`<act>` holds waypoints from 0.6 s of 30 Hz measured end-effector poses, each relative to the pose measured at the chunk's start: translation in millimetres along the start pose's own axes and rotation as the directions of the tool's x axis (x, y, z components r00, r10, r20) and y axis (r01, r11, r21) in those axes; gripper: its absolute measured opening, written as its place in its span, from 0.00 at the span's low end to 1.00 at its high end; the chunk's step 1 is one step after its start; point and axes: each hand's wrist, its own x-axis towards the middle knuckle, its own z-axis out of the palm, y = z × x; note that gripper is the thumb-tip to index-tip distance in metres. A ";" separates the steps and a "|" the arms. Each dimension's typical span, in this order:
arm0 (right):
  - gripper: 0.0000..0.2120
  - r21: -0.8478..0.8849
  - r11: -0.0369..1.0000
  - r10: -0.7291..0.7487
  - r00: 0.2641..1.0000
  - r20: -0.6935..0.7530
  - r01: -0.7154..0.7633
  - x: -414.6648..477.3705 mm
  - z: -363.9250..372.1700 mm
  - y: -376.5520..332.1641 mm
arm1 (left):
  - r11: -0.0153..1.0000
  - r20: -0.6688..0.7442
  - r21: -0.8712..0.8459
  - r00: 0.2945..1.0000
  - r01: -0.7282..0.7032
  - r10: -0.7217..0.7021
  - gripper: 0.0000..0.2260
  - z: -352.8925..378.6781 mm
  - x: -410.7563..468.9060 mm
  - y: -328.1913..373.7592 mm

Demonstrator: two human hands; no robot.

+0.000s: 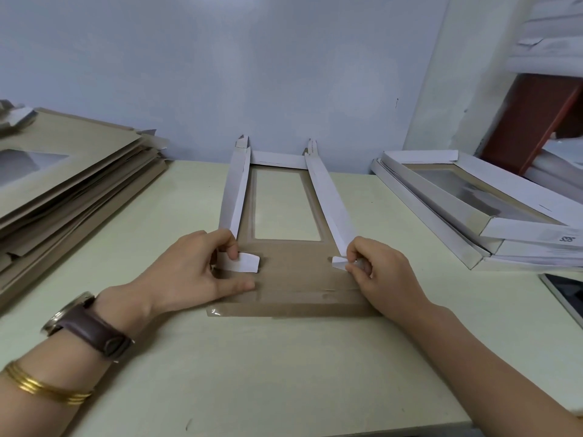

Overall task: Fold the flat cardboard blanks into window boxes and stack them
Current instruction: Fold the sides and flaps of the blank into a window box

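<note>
Head view: the half-folded blank (pixel 284 279) lies in the middle of the desk (pixel 284 373), brown side up. Its long axis runs straight away from me toward the wall, and the clear window (pixel 285 205) sits in the far half. Both long side walls, the left wall (pixel 235 190) and the right wall (pixel 328 200), stand folded up, white faces showing. The far end flap (pixel 277 159) stands between them.

My left hand (pixel 189 269) pinches the white left tab (pixel 243 262) between thumb and forefinger, with the other fingers pressed flat on the brown panel. My right hand (pixel 381 269) pinches the smaller right tab (pixel 339 263) the same way.

I judge the step in hand to be closing the near end. To do it well, I should turn both tabs inward square to the walls and together. The walls should be kept upright, then the near flap brought up over the tabs so the corners lock without buckling the window film.

Flat blanks (pixel 72 171) are piled at the left of the desk, and finished boxes (pixel 473 216) are stacked at the right.
</note>
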 end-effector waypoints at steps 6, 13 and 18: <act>0.15 0.043 0.999 -0.031 0.999 0.023 0.029 -2.9 -3.8 -0.2 | 1.000 0.159 0.007 0.987 0.020 -0.021 0.34 -7.8 -3.1 -2.0; 0.31 0.049 0.999 -0.034 0.977 0.213 0.024 -5.2 -14.6 0.6 | 0.997 0.189 0.080 0.982 -0.013 -0.002 0.32 -5.5 -6.7 -2.3; 0.27 0.045 0.999 -0.039 0.953 0.301 0.026 -6.1 -20.3 0.7 | 0.984 0.157 0.173 0.987 -0.040 0.012 0.29 -1.1 -6.9 0.0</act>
